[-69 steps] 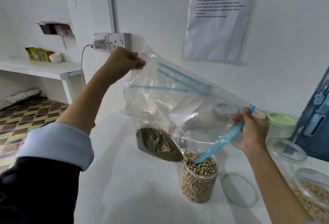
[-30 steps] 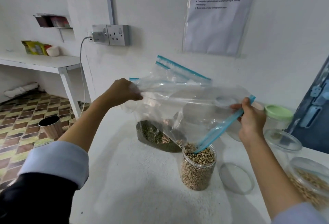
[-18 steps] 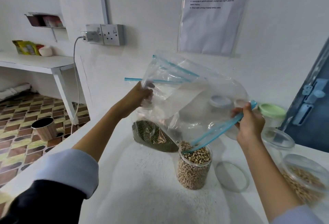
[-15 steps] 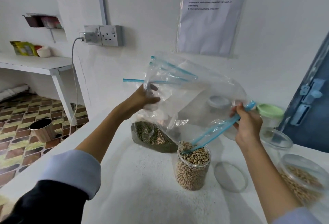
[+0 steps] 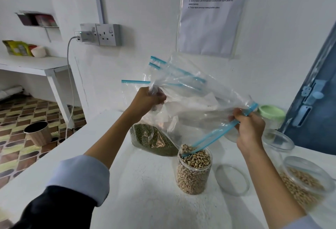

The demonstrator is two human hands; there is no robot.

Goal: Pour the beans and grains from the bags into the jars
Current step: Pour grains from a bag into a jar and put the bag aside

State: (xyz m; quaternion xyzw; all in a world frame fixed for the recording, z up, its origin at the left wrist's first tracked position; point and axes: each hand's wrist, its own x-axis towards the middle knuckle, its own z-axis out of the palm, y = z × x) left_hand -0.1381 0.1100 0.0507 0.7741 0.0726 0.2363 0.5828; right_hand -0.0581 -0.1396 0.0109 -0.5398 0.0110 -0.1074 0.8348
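Tipping a nearly empty clear bag (image 5: 190,105) over an open jar (image 5: 194,171), with the low end of its blue zip strip (image 5: 209,136) dipping into the jar's mouth. The jar stands on the white surface (image 5: 145,201) and is filled to the brim with pale, black-eyed beans (image 5: 195,157), a few heaped at the rim.

Risks, as judged from this view: the jar looks full, so any beans left in the bag could roll off the heap and scatter over the surface. The strip rests among the top beans; drawing it out sideways could flick some over the rim. The jar is narrow and tall, so a tug on the bag might rock it. The jar's flat clear lid (image 5: 232,179) lies just beside it, well placed to be knocked.

Left hand (image 5: 149,99): fingers clenched around the gathered bottom of the bag, raised above the mouth end. Right hand (image 5: 249,128): fingers and thumb pinching the upper end of the zip strip, holding the opening.

A second bag, holding green beans (image 5: 151,140), sits behind the jar, not yet poured. Another jar with grain (image 5: 305,183) lies at the right edge, and a green-lidded jar (image 5: 271,115) stands behind the right hand.
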